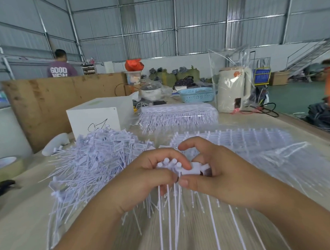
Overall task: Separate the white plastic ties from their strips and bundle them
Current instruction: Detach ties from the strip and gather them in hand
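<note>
1. The worktop (22,218) is pale and carries everything near the person; a brown board (50,104) stands upright along its far left edge.
2. A loose heap of separated white ties (97,157) lies left of the hands, tails fanning outward.
3. Strips of unseparated ties (237,142) lie flat just behind and right of the hands, under clear film; a wrapped stack of strips (179,114) sits further back.
4. A white box (100,116) stands behind the heap; a cream kettle in a clear bag (233,90) and a blue basket (197,94) stand at the far end.
5. The left hand (149,179) grips a small bunch of ties (170,163) by their heads, tails hanging down towards the camera.
6. The right hand (216,172) pinches a white tie piece (191,168) beside that bunch, touching the left hand.
7. A tape roll (5,167) sits at the left edge.
</note>
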Motion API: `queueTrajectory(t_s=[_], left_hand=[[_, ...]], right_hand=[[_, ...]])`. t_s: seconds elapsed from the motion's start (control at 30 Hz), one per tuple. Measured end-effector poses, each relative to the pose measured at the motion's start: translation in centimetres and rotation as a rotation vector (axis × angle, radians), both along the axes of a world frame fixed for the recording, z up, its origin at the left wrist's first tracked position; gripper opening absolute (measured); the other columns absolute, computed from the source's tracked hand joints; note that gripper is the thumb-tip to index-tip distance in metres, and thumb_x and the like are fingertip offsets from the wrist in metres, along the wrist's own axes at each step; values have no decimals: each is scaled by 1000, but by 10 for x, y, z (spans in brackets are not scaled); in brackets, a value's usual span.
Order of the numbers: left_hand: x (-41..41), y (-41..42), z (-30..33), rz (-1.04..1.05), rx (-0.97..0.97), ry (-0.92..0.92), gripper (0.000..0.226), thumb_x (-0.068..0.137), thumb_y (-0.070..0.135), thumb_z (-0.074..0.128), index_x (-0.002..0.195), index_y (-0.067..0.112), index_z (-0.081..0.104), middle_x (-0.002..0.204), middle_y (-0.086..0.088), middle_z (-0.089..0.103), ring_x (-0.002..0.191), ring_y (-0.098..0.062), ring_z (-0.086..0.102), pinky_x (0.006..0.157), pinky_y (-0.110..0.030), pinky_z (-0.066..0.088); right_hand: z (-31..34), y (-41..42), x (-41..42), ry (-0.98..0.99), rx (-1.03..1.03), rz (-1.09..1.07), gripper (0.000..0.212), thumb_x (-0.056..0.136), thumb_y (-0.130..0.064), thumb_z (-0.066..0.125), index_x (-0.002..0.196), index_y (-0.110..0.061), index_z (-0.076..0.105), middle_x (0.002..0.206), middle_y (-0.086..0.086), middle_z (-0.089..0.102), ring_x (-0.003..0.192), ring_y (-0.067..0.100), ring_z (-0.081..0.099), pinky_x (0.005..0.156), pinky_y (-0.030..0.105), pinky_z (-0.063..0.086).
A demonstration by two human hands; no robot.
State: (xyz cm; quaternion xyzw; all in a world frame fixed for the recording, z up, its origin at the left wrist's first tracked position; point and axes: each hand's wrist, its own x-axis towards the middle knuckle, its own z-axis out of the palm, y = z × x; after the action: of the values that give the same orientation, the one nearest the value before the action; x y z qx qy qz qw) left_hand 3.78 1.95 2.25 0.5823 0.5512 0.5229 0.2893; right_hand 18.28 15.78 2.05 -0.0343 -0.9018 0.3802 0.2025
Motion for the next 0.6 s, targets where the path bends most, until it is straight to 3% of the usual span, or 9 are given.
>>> queueTrajectory(t_s=[0.3,0.4,0.5,0.6], left_hand=[[0,1,-3,-36,-13,-11,22,59,22,59,76,29,72,74,9,64,59,-8,48,51,-17,40],[1,1,-4,-63,-26,-11,26,60,20,58,80,29,72,77,6,64,62,-11,48,51,-18,40],[0,1,-4,-109,-57,6,28,60,14,57,77,31,72,76,11,65,63,-8,49,53,-19,40],[-2,2,-4,-96,-63,26,21,59,18,57,69,31,68,70,12,61,63,-11,49,55,-21,39]], right_hand=[[2,-5,0,-65,37,22,63,67,-64,66,123,-59,35,87,-14,66,66,7,64,63,27,53],[-1,-4,-1,-69,14,16,73,63,-67,67,126,-62,30,90,-27,65,72,0,66,65,17,47],[-4,-5,-4,-75,50,-20,81,58,-72,67,128,-63,27,92,-21,68,85,-4,65,79,25,51],[-6,-7,-5,-83,120,-92,73,55,-77,63,121,-55,41,81,-14,64,74,-1,62,75,33,55]])
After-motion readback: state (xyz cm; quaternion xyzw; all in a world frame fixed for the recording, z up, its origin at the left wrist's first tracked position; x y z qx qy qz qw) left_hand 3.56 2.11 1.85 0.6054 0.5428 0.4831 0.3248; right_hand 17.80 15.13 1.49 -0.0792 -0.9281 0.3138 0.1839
